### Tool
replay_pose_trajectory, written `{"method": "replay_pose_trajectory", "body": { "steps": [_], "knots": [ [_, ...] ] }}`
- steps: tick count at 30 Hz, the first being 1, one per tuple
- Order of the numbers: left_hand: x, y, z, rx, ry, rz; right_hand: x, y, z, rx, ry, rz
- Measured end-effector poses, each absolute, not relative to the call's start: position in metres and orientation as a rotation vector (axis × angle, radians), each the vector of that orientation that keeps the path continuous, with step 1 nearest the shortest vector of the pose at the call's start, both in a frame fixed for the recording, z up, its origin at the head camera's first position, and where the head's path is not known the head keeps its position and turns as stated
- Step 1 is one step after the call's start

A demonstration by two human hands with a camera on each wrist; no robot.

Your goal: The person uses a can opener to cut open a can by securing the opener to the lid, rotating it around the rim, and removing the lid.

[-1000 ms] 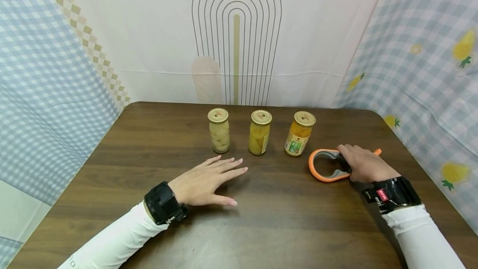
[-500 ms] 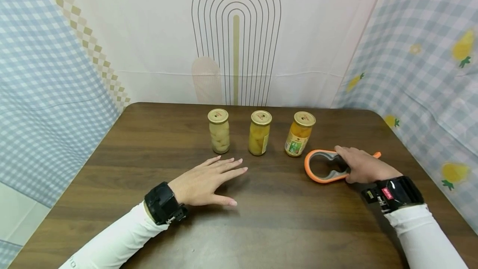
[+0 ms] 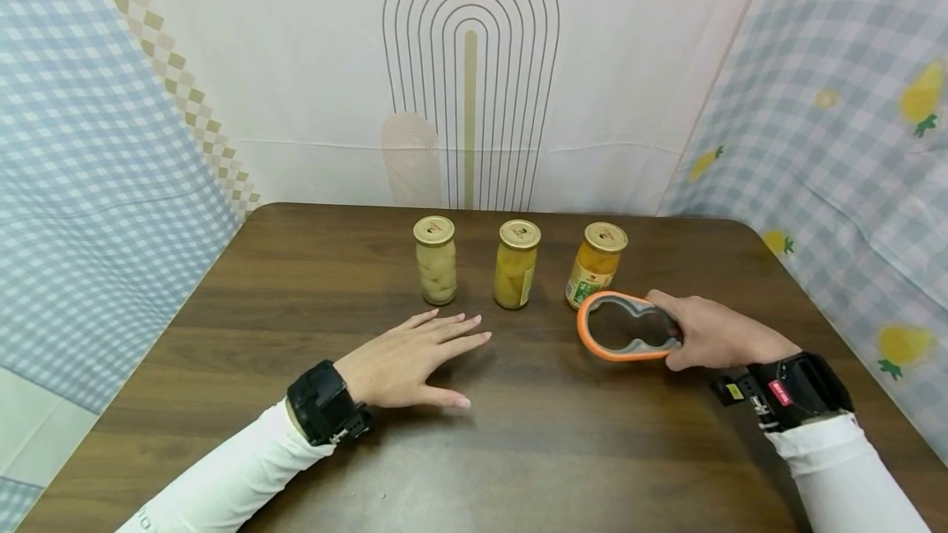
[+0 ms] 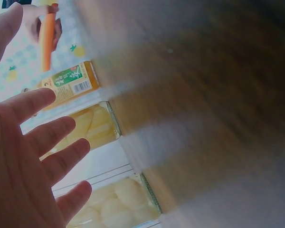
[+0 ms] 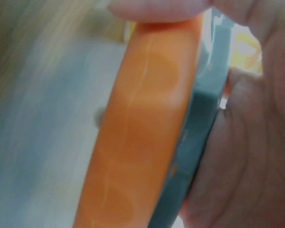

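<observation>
My right hand (image 3: 714,331) grips an orange jar opener (image 3: 625,356) with a grey inner lining; its handle is hidden in the hand. In the right wrist view, the thumb lies against the orange body (image 5: 137,118). The opener's ring overlaps the lower edge of a jar of orange fruit (image 3: 597,257) in the head view. My left hand (image 3: 407,360) has its fingers spread, palm down, holding nothing. Just beyond its fingertips stands a jar of pale fruit (image 3: 437,270). A jar of yellow fruit (image 3: 513,274) stands between the other two. All three wear gold lids.
Everything stands on a dark brown wooden table (image 3: 518,451). A white patterned cloth (image 3: 311,89) hangs behind its far edge. Blue checked cloth hangs at the left (image 3: 104,146) and right (image 3: 837,155) sides.
My right hand has carried the jar opener to the left, towards the jar of orange fruit, and its ring now overlaps that jar's base in view. My left hand and the jars have stayed put.
</observation>
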State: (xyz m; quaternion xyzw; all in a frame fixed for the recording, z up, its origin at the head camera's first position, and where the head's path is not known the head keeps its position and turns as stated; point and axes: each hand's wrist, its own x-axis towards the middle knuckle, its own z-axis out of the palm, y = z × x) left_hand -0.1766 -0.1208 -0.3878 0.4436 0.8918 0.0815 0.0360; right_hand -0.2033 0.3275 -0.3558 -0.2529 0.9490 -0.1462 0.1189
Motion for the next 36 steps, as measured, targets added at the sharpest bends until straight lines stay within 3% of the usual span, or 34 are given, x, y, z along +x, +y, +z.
{"method": "replay_pose_trajectory", "body": {
  "steps": [16,36],
  "knots": [
    [-0.177,-0.121,-0.388,1.369,2.733,0.246,-0.185,0.291,-0.342,-0.836,2.913,-0.293],
    [-0.177,-0.120,-0.389,1.371,2.730,0.236,-0.183,0.281,-0.343,-0.883,2.981,-0.278]
  ]
}}
